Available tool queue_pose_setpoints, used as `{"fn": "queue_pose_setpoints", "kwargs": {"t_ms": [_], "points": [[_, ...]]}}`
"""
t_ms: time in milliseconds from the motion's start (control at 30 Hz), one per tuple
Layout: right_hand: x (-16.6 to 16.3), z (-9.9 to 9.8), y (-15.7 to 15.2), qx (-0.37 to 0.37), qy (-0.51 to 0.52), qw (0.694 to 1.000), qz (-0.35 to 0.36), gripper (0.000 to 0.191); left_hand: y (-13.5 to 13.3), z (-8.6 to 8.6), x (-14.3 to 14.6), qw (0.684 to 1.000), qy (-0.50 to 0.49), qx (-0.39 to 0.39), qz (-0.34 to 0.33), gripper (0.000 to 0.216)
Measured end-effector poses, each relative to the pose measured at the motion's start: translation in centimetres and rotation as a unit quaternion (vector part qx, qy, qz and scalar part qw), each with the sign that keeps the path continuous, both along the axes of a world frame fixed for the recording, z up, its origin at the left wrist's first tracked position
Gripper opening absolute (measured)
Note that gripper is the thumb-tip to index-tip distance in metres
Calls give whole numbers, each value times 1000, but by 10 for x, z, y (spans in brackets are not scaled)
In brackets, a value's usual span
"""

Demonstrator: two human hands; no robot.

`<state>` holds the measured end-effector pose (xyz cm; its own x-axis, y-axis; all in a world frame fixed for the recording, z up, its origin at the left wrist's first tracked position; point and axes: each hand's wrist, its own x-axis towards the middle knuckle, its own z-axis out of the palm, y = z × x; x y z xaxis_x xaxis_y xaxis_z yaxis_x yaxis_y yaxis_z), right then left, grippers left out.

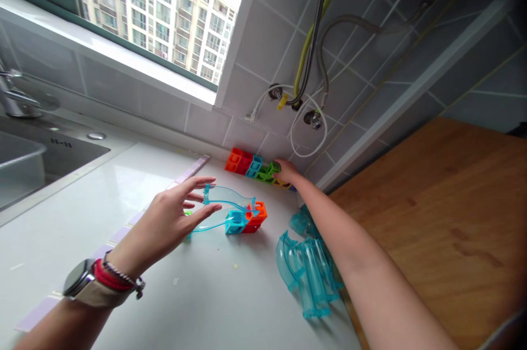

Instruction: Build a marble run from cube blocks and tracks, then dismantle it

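In the head view, the left hand (164, 221) grasps the left end of a translucent blue, curved plastic track (230, 194) between thumb and fingers; its right end meets a hollow orange plastic block (259, 211) on the white bench (214, 300). At the far side, the right hand (287, 172) touches a hollow green plastic block (273, 167) in a multicoloured row; its fingers are partly hidden, so their grip cannot be told. Translucent blue plastic tubes (313, 278) lie near right.

Looks like a home kitchen: sink (78, 159) and tap (18, 101) at nine o'clock, apartment blocks (158, 9) outside at ten, hoses (306, 45) at one.
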<state>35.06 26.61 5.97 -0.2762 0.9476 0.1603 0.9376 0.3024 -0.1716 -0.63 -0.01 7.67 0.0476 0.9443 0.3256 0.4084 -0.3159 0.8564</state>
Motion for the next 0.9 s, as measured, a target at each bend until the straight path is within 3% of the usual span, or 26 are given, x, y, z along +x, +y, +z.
{"fn": "queue_pose_setpoints", "kwargs": {"t_ms": [300, 633, 800, 900], "points": [[1, -5, 17, -3, -56, 998, -1, 50, -3, 4, 1, 1000, 12, -1, 2, 62], [-4, -8, 10, -2, 23, 999, 31, 54, -4, 3, -1, 1000, 13, 0, -2, 60], [3, 13, -5, 25, 98, 994, 46, 53, -3, 1, -2, 1000, 15, 1, -11, 58], [6, 30, -38, 16, 145, 986, 79, 55, -3, 0, -2, 1000, 14, 0, -15, 59]]}}
